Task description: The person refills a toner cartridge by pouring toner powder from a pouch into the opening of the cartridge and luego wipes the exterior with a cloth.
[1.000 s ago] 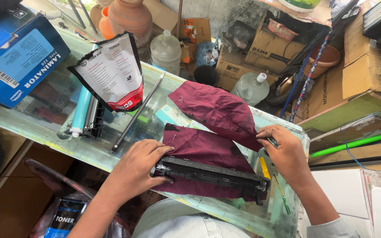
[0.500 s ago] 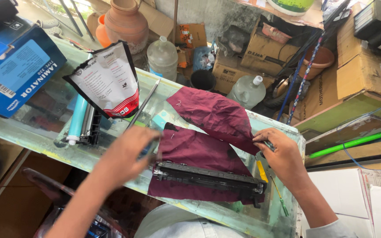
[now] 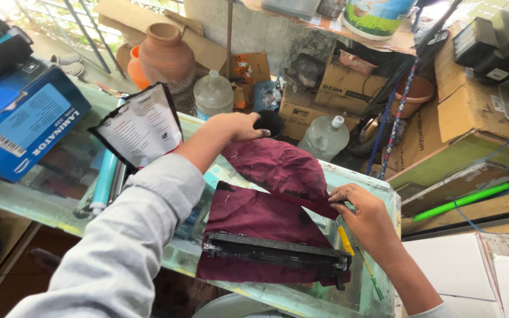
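Glass table (image 3: 42,203) holds blue box (image 3: 22,121), black-edged white pouch (image 3: 139,126).

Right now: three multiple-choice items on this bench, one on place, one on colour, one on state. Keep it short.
1. Where does the black cartridge lie?
A. on the maroon cloth
B. inside the blue box
C. on the floor

2. What colour is the long bar at the right?
A. red
B. green
C. white

3. What is the left hand doing?
A. pressing the cartridge
B. gripping the clay pot
C. reaching over the far edge of the glass table

Answers: 1 A, the cloth shows beneath and around the cartridge. 2 B, it is bright green. 3 C, the arm stretches beyond the cloth, clear of the cartridge and pot.
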